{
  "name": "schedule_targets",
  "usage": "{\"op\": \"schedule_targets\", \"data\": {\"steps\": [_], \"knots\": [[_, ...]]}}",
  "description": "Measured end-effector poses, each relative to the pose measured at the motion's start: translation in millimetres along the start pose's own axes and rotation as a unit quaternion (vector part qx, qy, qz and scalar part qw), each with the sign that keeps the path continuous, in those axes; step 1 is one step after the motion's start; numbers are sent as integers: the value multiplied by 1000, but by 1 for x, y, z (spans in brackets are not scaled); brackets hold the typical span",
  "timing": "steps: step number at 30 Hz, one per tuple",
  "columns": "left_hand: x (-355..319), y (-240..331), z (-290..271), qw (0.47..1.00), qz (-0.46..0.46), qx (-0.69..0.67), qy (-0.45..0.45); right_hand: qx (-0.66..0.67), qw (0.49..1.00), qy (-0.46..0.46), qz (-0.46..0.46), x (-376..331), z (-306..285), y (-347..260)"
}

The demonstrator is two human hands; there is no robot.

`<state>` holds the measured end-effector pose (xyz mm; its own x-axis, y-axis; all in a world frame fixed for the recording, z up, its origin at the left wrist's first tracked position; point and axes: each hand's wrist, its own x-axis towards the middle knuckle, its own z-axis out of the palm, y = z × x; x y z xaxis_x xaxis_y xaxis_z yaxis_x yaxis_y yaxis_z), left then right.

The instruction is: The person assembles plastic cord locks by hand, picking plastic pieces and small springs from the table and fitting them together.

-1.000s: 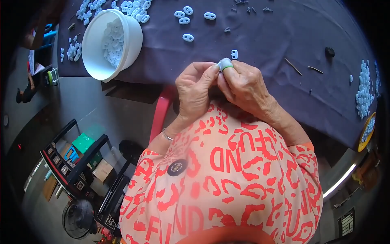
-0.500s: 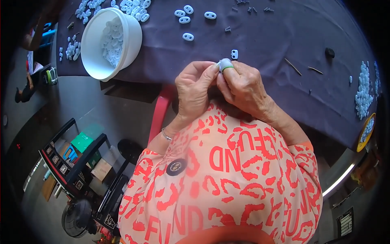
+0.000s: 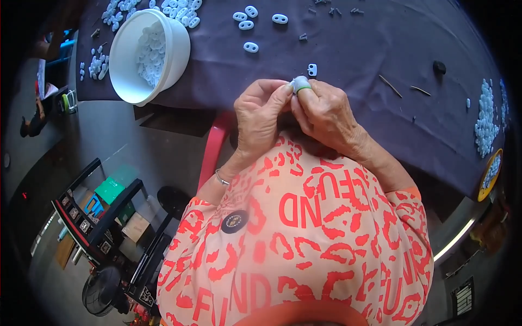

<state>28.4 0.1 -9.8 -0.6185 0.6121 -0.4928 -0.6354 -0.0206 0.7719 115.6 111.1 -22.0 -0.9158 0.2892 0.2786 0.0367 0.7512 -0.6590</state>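
Note:
My left hand (image 3: 258,115) is closed in a pinch, thumb against fingertips, at the near edge of the table. Its tips meet those of my right hand (image 3: 328,111), which is also closed. Between them sits a small white plastic piece (image 3: 293,85), mostly covered by the fingers. A white finger wrap (image 3: 302,82) with a green band covers a fingertip of my right hand. Just beyond it lies a white two-hole plate (image 3: 312,69). Several white oval two-hole pieces (image 3: 250,48) rest farther off.
A white tub (image 3: 181,51) of white parts tilts at the table's left edge, near more loose ovals. Small screws (image 3: 303,37), two thin sticks (image 3: 390,86) and a black lump (image 3: 439,67) lie about. A white parts pile (image 3: 485,122) and yellow dish (image 3: 483,191) are far right.
Both hands keep the same pinch at the same place. The whole view has shifted very slightly; nothing on the table has visibly moved.

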Motion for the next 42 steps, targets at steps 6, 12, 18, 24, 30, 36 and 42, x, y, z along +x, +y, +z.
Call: {"op": "schedule_targets", "data": {"steps": [6, 12, 18, 24, 30, 36, 42], "knots": [[3, -2, -2, 999, -5, -36, -9, 110, 993, -19, 22, 6, -15, 7], [2, 3, 0, 1000, -10, -9, -24, 322, 925, -22, 201, 8, -18, 9], [-1, 10, 5, 997, 31, 69, -13, 397, 876, 11, 275, 9, -25, 6], [12, 15, -3, 974, 155, 166, 23, 490, 795, 59, 353, 11, -30, 10], [24, 10, -8, 782, 370, 499, 45, 543, 746, 47, 382, 8, -29, 10], [13, 22, 5, 891, 230, 386, -67, 532, 758, 43, 375, 10, -30, 7], [16, 16, 1, 883, 262, 383, -76, 462, 821, 33, 333, 9, -25, 4]]}}
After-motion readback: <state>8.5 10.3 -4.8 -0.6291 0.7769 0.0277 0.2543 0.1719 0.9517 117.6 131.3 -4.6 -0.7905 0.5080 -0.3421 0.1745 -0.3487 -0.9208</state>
